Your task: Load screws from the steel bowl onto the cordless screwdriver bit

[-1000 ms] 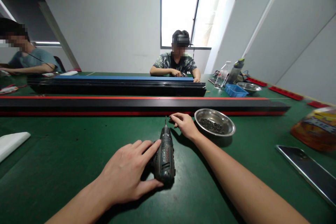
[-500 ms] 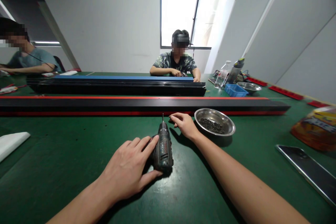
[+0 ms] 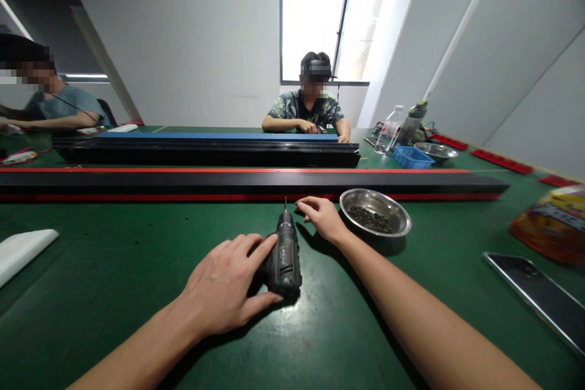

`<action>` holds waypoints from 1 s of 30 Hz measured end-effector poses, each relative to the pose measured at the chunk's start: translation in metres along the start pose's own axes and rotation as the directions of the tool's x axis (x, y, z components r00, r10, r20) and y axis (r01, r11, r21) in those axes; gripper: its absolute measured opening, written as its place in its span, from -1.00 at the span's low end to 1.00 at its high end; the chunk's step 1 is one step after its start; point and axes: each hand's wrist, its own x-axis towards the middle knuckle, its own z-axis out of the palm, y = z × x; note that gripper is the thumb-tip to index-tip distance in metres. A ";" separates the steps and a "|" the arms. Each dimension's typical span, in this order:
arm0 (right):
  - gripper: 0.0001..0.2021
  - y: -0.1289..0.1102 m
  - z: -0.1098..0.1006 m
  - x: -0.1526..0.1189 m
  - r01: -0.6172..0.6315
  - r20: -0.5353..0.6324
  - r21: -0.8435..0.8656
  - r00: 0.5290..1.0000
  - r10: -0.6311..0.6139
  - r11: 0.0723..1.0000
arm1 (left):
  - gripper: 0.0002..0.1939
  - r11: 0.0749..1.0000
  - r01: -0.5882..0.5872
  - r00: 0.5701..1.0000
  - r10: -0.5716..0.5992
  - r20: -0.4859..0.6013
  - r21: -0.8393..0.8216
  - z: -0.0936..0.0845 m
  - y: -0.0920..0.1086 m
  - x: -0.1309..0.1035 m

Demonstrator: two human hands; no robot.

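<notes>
My left hand (image 3: pixel 231 283) is wrapped round a dark power drill (image 3: pixel 287 259), which lies on its side on the green table with its bit pointing away from me. Just right of the bit, my right hand (image 3: pixel 317 214) has its thumb and fingers pinched together; a small dark tip shows at them, too small to make out. A steel bowl (image 3: pixel 402 219) of small dark screws stands right beside that hand. Beyond both hands a long black bar (image 3: pixel 228 181) with red edges lies across the table.
Farther back lies a black and blue bar (image 3: pixel 205 149), with a person (image 3: pixel 306 109) behind it and another person at the far left. A phone (image 3: pixel 534 292), an orange bag (image 3: pixel 553 225), a blue tray (image 3: pixel 412 158), bottles and a white block (image 3: pixel 27 253) lie around.
The whole view has shifted very slightly. Both hands keep practically the same pose, the left still round the drill.
</notes>
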 end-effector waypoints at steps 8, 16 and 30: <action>-0.72 -0.003 0.000 -0.001 0.013 0.000 -0.034 1.000 -0.013 0.999 | -0.15 1.000 -0.026 1.000 0.026 -0.003 0.011 -0.001 -0.001 -0.001; -0.77 -0.011 -0.002 -0.004 0.022 0.008 -0.083 1.000 -0.022 0.996 | -0.17 1.000 -0.030 1.000 0.030 -0.004 0.002 -0.003 -0.001 -0.001; -0.80 -0.018 -0.003 -0.006 0.030 -0.002 -0.151 1.000 -0.031 0.988 | -0.18 1.000 -0.018 1.000 0.018 0.009 -0.017 -0.007 0.002 0.001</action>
